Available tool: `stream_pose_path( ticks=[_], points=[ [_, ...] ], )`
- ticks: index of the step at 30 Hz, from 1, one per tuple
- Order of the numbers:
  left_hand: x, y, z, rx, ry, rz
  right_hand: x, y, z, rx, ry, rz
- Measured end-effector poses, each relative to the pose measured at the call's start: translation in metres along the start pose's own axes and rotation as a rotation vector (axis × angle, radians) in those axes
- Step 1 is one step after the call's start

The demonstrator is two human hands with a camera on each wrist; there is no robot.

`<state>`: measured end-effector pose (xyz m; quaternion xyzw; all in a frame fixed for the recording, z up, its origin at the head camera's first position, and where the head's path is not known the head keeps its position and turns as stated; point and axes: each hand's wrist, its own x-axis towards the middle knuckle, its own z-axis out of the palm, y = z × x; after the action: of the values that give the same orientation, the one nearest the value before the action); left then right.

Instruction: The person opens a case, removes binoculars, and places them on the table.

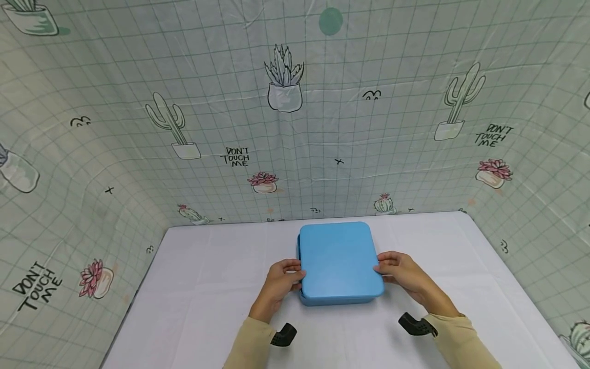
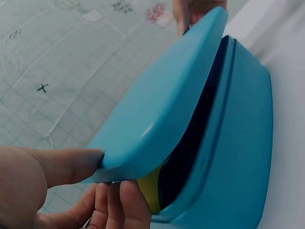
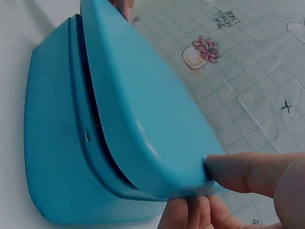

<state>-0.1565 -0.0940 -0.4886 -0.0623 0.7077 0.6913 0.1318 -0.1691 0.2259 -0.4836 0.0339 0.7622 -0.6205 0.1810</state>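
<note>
Hands (image 1: 280,281) (image 1: 407,275) pinch lid (image 1: 340,260) by opposite edges, gap above box (image 3: 52,138).

Black capitals (image 1: 237,157) reading "DON'T TOUCH ME" stood three times on the pale green gridded cloth (image 1: 332,128): left of centre, far left and right. Small black x marks (image 1: 339,161) dotted the same cloth.

The lid (image 1: 340,260) partly hides a yellow item (image 2: 150,190).

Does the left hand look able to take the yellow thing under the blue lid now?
Probably not: the left hand pinches the lid, and only a narrow gap between lid and box leads to the yellow thing.
</note>
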Motion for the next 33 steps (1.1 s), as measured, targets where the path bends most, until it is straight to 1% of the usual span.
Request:
stream_pose_path(
  ticks=[11,18,24,33],
  points=[
    [-0.005,0.010,0.013,-0.006,-0.011,0.034,-0.011,-0.002,-0.013,-0.032,0.012,-0.020],
    [-0.005,0.009,0.025,-0.020,-0.016,0.035,-0.015,0.001,-0.025,-0.035,0.018,-0.022],
    [-0.005,0.009,0.034,-0.044,-0.042,0.046,-0.020,0.004,-0.037,-0.051,0.023,-0.025],
    [-0.007,0.011,0.048,-0.037,-0.066,0.043,-0.028,0.005,-0.051,-0.060,0.027,-0.039]
  ],
)
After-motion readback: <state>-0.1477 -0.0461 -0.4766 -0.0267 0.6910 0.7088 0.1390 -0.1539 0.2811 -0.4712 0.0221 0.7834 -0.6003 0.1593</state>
